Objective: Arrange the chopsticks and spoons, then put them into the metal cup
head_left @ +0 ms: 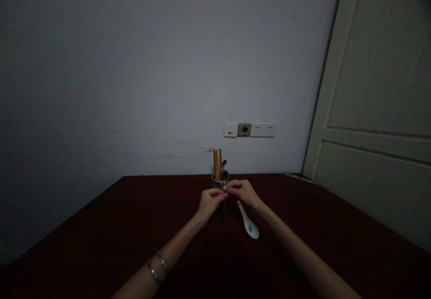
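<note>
My left hand (209,201) and my right hand (243,192) meet fingertip to fingertip over the table, both pinched closed. Between them they hold the thin handle of what looks like a metal spoon (224,175), its round dark bowl pointing up. Just behind stands a small cup (216,183), partly covered by the spoon and my fingers. Several wooden chopsticks (216,164) rise from the cup, along with another metal spoon (224,164). A white ceramic soup spoon (249,224) with a blue mark lies on the table below my right hand.
The dark red table (117,231) reaches back to a pale wall (168,65). Wall sockets and a switch (249,129) sit above its far edge. A panelled door (377,110) rises at the right, and a thin flat strip (301,178) lies at the back right corner.
</note>
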The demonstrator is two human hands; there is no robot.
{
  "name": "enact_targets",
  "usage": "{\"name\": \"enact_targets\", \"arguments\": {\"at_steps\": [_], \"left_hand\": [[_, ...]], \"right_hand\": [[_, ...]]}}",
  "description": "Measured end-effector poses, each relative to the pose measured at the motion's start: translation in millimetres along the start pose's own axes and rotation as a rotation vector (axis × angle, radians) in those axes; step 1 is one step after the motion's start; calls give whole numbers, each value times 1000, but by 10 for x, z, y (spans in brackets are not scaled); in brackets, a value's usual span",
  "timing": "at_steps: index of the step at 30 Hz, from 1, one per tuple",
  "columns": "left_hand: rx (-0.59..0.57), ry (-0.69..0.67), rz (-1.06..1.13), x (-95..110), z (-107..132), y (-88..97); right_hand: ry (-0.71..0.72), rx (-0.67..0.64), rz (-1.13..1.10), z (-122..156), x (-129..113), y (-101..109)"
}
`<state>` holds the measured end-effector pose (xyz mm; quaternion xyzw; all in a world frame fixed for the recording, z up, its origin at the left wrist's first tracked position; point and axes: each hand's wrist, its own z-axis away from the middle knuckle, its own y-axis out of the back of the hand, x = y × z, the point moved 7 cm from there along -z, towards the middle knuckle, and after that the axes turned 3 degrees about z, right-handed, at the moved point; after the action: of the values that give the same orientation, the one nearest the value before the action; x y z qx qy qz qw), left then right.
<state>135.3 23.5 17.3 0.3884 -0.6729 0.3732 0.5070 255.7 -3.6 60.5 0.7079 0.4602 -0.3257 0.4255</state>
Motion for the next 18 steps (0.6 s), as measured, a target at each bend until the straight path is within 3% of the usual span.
{"name": "enact_targets", "arguments": {"at_steps": [13,18], "left_hand": [[-46,13,-41,-90,-38,28],[-28,48,-42,-173,-88,124]], "right_hand": [[-21,-23,-23,-75,104,-47],[-37,13,-6,-208,99,25]]}}
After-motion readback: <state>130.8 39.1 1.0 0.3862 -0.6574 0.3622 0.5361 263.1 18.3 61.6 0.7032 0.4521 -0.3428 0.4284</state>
